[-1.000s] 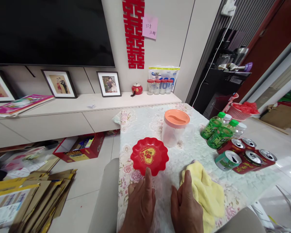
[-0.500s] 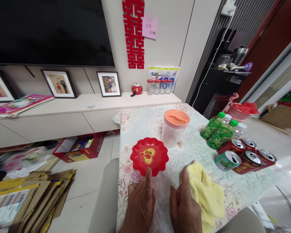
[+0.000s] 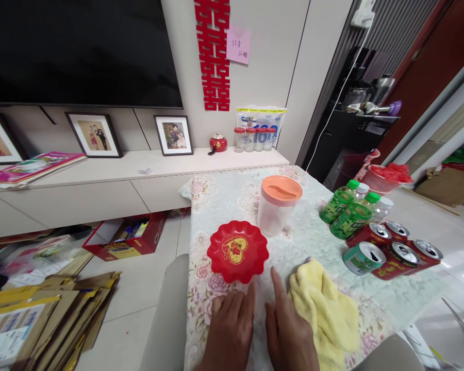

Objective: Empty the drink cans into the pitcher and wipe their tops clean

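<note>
My left hand (image 3: 231, 325) is palm down on the flowered tablecloth, just below a red scalloped dish (image 3: 226, 257) with a gold heart design. One finger points at the dish's near rim; the others are bent, with nothing in them. Beside it, my right hand (image 3: 289, 330) is empty too, its index finger stretched forward and the rest curled. A crumpled yellow cloth (image 3: 325, 314) lies right of that hand. Behind the dish stands a clear plastic pitcher (image 3: 274, 219) with an orange lid (image 3: 281, 190).
Two green drink bottles (image 3: 351, 219) stand at the table's right, with clear bottles behind them. Several red cans (image 3: 398, 260) and a teal can (image 3: 361, 258) are grouped nearer. A white cabinet (image 3: 170, 188) runs behind; flattened cardboard (image 3: 62, 319) lies on the floor at left.
Both hands have turned more palm down. The right index finger now stretches forward, and the left hand has shifted slightly right. Dish, pitcher and cloth stay put.
</note>
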Tool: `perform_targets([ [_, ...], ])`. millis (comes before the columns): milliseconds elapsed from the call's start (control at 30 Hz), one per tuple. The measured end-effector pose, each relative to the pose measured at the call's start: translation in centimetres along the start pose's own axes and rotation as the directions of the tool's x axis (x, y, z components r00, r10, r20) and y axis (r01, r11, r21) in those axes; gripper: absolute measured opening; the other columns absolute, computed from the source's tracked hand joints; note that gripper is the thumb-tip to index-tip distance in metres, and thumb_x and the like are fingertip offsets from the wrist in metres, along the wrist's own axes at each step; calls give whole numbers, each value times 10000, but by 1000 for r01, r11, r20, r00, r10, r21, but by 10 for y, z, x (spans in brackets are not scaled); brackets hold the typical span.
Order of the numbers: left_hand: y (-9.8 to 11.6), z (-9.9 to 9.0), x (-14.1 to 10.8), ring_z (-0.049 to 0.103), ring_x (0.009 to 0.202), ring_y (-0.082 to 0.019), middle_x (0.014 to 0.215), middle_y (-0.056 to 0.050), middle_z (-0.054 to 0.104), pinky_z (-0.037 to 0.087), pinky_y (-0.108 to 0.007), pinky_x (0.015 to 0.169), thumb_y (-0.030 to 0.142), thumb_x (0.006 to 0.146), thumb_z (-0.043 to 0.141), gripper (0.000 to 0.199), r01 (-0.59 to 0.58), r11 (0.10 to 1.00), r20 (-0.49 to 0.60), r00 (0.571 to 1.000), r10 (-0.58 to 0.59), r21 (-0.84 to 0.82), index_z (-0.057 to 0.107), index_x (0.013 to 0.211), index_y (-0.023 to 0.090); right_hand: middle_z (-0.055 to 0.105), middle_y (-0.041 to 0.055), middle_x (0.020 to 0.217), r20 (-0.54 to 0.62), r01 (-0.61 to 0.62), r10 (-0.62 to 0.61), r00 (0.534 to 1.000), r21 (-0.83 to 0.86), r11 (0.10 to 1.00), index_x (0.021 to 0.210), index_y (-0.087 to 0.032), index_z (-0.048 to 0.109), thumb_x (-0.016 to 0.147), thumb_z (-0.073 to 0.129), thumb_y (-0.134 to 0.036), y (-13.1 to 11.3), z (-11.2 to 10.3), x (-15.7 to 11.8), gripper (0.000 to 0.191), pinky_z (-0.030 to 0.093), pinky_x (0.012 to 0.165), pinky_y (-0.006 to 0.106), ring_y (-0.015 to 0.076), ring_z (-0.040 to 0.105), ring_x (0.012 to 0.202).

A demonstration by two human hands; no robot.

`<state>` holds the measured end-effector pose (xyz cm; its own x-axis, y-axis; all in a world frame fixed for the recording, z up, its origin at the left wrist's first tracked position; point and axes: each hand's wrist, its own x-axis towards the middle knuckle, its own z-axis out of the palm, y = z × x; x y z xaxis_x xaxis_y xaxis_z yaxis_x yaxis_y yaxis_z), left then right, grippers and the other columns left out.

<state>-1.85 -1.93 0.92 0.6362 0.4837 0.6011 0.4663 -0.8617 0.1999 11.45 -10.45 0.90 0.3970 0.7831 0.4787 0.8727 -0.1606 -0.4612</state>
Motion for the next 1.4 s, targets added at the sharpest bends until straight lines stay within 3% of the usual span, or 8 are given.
perform_targets([
  [133, -5, 10, -4, 706, 882, -196, 1034, -75, 775, 495, -321, 768, 173, 1075, 344, 377, -95, 995, -36, 995, 95, 25, 698, 1202, 185, 754, 36, 864, 194, 84, -118, 974, 172, 982, 1254, -200, 701, 981, 543, -242, 14, -24, 19, 319, 602, 629, 228, 169, 736, 703],
  [233, -19, 20, -10, 680, 1056, -241, 1171, -91, 758, 475, -363, 902, 182, 1053, 442, 329, -57, 989, -93, 993, 70, 138, 711, 1238, 220, 739, 46, 911, 11, -34, 33, 999, 171, 985, 1072, -229, 725, 1032, 519, -380, 32, -49, 49, 259, 594, 691, 260, 178, 722, 782],
  [400, -44, 41, -14, 632, 1225, -293, 1219, -88, 752, 418, -416, 974, 154, 1004, 537, 300, 68, 970, -151, 988, -33, 232, 754, 1182, 260, 698, 162, 1140, -286, -222, 227, 931, 50, 974, 1270, -146, 647, 936, 508, -663, 87, -61, 127, 631, 553, 651, 352, 194, 653, 695],
  [600, -49, 55, -3, 680, 1118, -270, 976, -59, 789, 379, -456, 1040, 68, 978, 523, 290, 72, 987, -189, 981, -44, 143, 765, 1025, 222, 725, 120, 955, -73, -239, 243, 967, 63, 969, 1013, -152, 683, 871, 447, -715, 121, -41, 189, 627, 504, 692, 359, 176, 612, 602],
  [733, -49, 60, -1, 687, 1033, -264, 905, -24, 771, 352, -488, 1061, 22, 939, 550, 286, 92, 992, -167, 983, -76, 91, 752, 967, 222, 641, 51, 699, 2, -222, 222, 975, 60, 973, 722, -230, 524, 918, 395, -663, 118, -37, 186, 493, 447, 639, 309, 181, 585, 609],
  [967, -37, 47, 5, 664, 1109, -303, 1034, -65, 780, 337, -523, 1101, 156, 945, 569, 218, 88, 996, -192, 978, -81, 32, 730, 1082, 208, 648, 50, 730, 14, -255, 255, 967, 36, 966, 791, -231, 548, 952, 425, -595, 110, -72, 123, 417, 453, 683, 328, 210, 621, 678],
  [1133, -15, 28, 44, 505, 1436, -371, 1572, -194, 509, 462, -521, 1113, 335, 891, 674, 883, 135, 961, -23, 989, -145, -240, 215, 1632, 197, 670, 41, 752, 79, -287, 282, 956, 67, 956, 824, -233, 575, 971, 444, -612, 109, -93, 87, 427, 490, 676, 331, 212, 645, 682],
  [1400, 2, 61, 127, 385, 1520, -476, 1651, -300, 339, 424, -633, 1182, 640, 585, 930, 1574, 241, 708, 120, 969, -218, -663, -147, 1640, 187, 761, 97, 1051, 321, -205, 182, 929, 40, 978, 1005, -229, 705, 920, 539, -669, 109, -152, 104, 478, 551, 812, 387, 275, 714, 929],
])
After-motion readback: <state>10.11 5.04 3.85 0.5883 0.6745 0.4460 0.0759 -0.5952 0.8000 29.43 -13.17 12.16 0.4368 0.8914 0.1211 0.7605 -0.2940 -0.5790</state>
